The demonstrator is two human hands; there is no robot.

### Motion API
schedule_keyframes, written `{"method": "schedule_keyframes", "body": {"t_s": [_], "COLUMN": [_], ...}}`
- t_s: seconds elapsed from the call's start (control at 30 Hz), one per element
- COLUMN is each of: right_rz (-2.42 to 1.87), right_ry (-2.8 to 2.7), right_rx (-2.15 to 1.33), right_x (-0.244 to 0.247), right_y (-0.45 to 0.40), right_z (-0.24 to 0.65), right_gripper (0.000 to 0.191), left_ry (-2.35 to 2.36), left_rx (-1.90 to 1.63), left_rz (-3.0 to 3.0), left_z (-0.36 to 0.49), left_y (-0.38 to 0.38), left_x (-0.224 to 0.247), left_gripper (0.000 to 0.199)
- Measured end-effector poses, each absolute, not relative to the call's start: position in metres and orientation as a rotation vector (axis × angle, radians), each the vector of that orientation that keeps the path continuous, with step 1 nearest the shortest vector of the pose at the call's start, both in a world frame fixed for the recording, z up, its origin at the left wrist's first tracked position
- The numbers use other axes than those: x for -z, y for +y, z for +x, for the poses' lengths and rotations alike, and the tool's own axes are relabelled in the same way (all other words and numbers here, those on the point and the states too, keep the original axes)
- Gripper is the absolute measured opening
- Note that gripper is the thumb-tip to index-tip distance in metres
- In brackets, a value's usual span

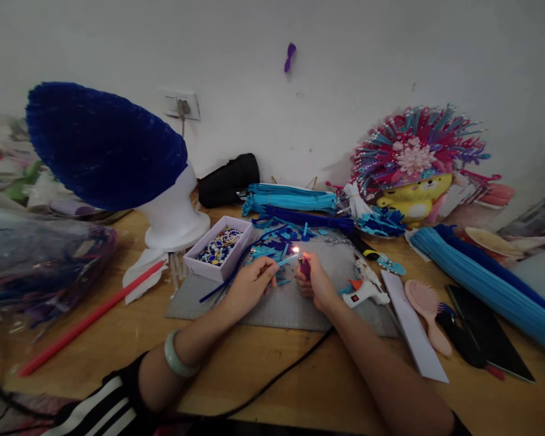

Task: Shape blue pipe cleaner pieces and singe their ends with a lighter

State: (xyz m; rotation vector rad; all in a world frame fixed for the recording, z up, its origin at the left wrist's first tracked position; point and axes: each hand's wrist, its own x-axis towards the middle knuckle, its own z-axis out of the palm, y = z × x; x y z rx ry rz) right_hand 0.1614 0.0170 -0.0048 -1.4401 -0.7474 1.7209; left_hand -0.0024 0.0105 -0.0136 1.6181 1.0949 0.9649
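Evidently, from my distant seat, I am looking over a wooden table point(300, 393), where a deep-blue fan-shaped piece point(104, 145) is leaning on a white display head point(177, 212) and a grey mat point(277, 313) is lying before me. Over that mat my left hand point(252, 284) and right hand point(318, 281) are working close together, with a box of beads point(209, 267) sitting beyond the left and a glue gun point(363, 290) resting beside the right. My right fingers are wrapping around a dark reddish lighter point(305, 266), which I am judging to be light, stiff and perhaps slick, so I am favouring a grip low on its body, clear of the hot top. My left thumb and fingertips are closing together on a slim pale-blue strip point(288, 260), its free end reaching between the hands toward the small flame point(295, 249); whether they are touching, I cannot tell. I am reckoning the strip as almost weightless, soft and bendy, easily crushed or scorched, so I am preferring a gentle pinch at the end away from the heat, near enough to the middle that the tip is not drooping.
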Motion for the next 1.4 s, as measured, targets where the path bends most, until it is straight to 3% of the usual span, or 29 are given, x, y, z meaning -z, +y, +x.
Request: {"method": "schedule_keyframes", "body": {"t_s": [0.3, 0.53, 0.83, 0.97, 1.2, 1.4], "right_rz": [-1.306, -1.207, -1.156, -1.169, -1.368, -1.381], "right_ry": [-0.652, -0.839, -0.902, -0.904, -1.059, -1.230], "right_rx": [-1.754, -1.494, -1.483, -1.475, -1.361, -1.228], "right_x": [0.006, 0.020, 0.017, 0.014, 0.010, 0.005], "right_y": [0.017, 0.010, 0.003, 0.006, 0.009, 0.010], "right_z": [0.164, 0.153, 0.144, 0.149, 0.155, 0.159], "right_gripper": [0.063, 0.033, 0.037, 0.030, 0.016, 0.011], "left_ry": [1.118, 1.144, 1.072, 1.218, 1.317, 1.226], "left_rx": [-1.001, -1.030, -0.904, -1.121, -1.297, -1.085], "left_rz": [1.590, 1.549, 1.597, 1.670, 2.068, 2.255], "left_z": [-0.002, -0.002, -0.001, -0.004, -0.014, -0.011], "left_y": [0.013, 0.011, 0.010, 0.014, 0.017, 0.017], "left_x": [0.016, 0.012, 0.016, 0.018, 0.014, 0.014], "left_gripper": [0.025, 0.025, 0.024, 0.017, 0.026, 0.006]}}
